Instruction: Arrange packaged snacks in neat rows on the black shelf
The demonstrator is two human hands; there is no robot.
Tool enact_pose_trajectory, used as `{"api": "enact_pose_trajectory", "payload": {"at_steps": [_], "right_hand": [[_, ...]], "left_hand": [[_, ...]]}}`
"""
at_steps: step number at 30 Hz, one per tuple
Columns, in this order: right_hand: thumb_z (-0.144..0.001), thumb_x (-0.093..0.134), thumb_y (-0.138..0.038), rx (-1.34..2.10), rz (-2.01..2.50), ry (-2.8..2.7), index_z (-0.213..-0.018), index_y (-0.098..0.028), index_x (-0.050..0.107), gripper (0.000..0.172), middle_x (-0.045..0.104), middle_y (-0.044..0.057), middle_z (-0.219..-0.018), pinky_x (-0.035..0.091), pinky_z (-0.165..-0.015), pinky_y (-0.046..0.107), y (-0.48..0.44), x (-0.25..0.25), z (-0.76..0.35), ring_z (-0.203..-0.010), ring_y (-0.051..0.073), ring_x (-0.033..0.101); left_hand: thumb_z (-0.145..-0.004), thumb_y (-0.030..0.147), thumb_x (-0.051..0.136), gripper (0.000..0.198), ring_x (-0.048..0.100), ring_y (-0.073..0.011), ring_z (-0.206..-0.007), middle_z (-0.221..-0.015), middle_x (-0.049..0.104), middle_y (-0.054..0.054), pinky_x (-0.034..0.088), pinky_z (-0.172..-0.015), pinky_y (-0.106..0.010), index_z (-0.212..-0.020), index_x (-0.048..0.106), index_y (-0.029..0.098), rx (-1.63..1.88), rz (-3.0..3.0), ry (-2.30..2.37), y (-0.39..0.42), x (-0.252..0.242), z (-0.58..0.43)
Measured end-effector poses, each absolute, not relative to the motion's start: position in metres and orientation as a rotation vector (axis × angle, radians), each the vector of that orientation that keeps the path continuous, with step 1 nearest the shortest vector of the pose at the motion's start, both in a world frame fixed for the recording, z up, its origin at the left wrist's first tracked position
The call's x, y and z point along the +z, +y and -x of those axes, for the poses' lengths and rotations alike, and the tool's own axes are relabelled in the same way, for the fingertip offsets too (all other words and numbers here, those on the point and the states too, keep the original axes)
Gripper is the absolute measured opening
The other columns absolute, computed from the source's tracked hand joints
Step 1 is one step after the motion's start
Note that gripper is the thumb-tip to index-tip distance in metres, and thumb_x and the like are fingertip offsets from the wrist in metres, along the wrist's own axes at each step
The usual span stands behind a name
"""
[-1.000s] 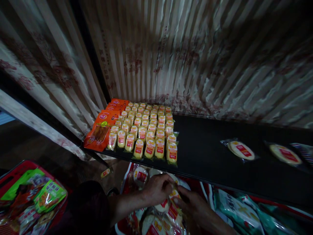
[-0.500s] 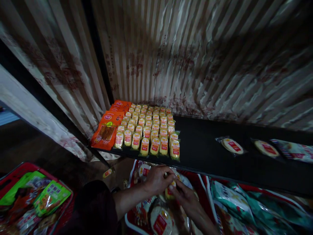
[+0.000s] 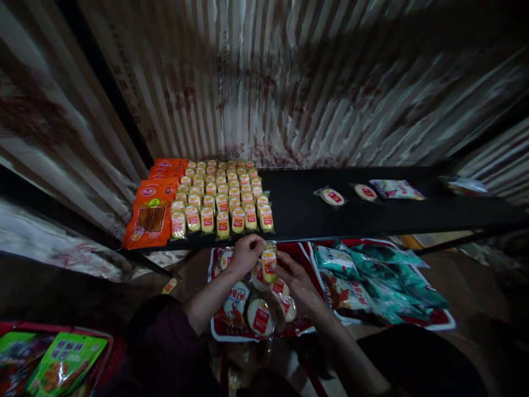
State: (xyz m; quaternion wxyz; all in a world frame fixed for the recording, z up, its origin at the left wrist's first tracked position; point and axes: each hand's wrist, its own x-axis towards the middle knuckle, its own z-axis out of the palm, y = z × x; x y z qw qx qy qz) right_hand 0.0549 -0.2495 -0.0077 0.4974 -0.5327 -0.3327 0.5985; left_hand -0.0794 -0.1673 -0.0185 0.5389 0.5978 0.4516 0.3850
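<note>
Both of my hands meet just under the front edge of a black shelf (image 3: 372, 218). My left hand (image 3: 247, 252) and my right hand (image 3: 291, 271) are closed together on one small yellow snack packet (image 3: 269, 263) with a red label, held upright. Below them is a red and white basket (image 3: 218, 330) holding round white packets (image 3: 260, 317) with red labels. On the shelf, rows of several matching yellow packets (image 3: 223, 201) lie beside orange packets (image 3: 152, 218) at the left.
Two round packets (image 3: 333, 196) and a flat striped packet (image 3: 395, 189) lie further right on the shelf. A second basket of green and teal bags (image 3: 374, 275) sits on the floor at right. Another basket with green packets (image 3: 61, 361) is at lower left. Striped curtains hang behind.
The view has tilted and pulled back, showing more shelf and floor. My hands have lifted a yellow packet out of the basket to just below the shelf edge.
</note>
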Motion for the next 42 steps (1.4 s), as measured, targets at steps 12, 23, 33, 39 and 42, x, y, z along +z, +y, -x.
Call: {"api": "enact_pose_trajectory", "payload": {"at_steps": [12,23,33,39,42], "right_hand": [[-0.067,0.077,-0.042,1.313,1.213,-0.594,-0.113,-0.024,0.063,0.052,0.072,0.006,-0.106,0.052,-0.084,0.042,-0.262,-0.012,-0.032,-0.100,0.028,0.066],[-0.070,0.076,-0.037,1.318,1.157,-0.609,-0.121,-0.028,0.060,0.054,0.069,0.004,-0.114,0.049,-0.092,0.043,-0.253,-0.007,-0.025,-0.106,0.026,0.063],[-0.068,0.077,-0.032,1.304,1.046,-0.652,-0.119,-0.033,0.062,0.053,0.070,0.000,-0.106,0.049,-0.091,0.044,-0.235,0.004,-0.007,-0.098,0.022,0.063],[-0.067,0.077,-0.036,1.246,1.081,-0.658,-0.114,-0.028,0.065,0.050,0.071,0.004,-0.108,0.050,-0.090,0.043,-0.229,0.003,0.003,-0.100,0.024,0.064],[-0.068,0.075,-0.036,1.210,1.125,-0.673,-0.115,-0.026,0.065,0.048,0.071,0.004,-0.109,0.051,-0.090,0.043,-0.228,0.003,0.007,-0.101,0.025,0.064]], "left_hand": [[-0.079,0.032,0.054,0.018,0.057,-0.0121,-0.063,-0.072,0.062,0.000,0.045,-0.062,-0.023,-0.086,0.062,0.017,0.960,-1.329,1.002,-0.175,-0.012,0.078],[-0.077,0.024,0.058,0.013,0.059,-0.0137,-0.074,-0.080,0.065,-0.001,0.046,-0.072,-0.025,-0.087,0.063,0.018,1.039,-1.327,1.024,-0.181,-0.010,0.091],[-0.075,0.031,0.062,0.017,0.057,-0.0122,-0.070,-0.075,0.060,0.000,0.045,-0.068,-0.024,-0.084,0.055,0.018,1.285,-1.189,1.074,-0.170,0.001,0.105],[-0.077,0.033,0.061,0.017,0.056,-0.0120,-0.071,-0.077,0.059,0.001,0.045,-0.069,-0.024,-0.083,0.054,0.019,1.325,-1.205,1.086,-0.172,-0.002,0.113],[-0.078,0.034,0.060,0.016,0.055,-0.0121,-0.070,-0.075,0.059,0.001,0.045,-0.069,-0.024,-0.082,0.055,0.019,1.314,-1.218,1.122,-0.173,-0.004,0.114]]}}
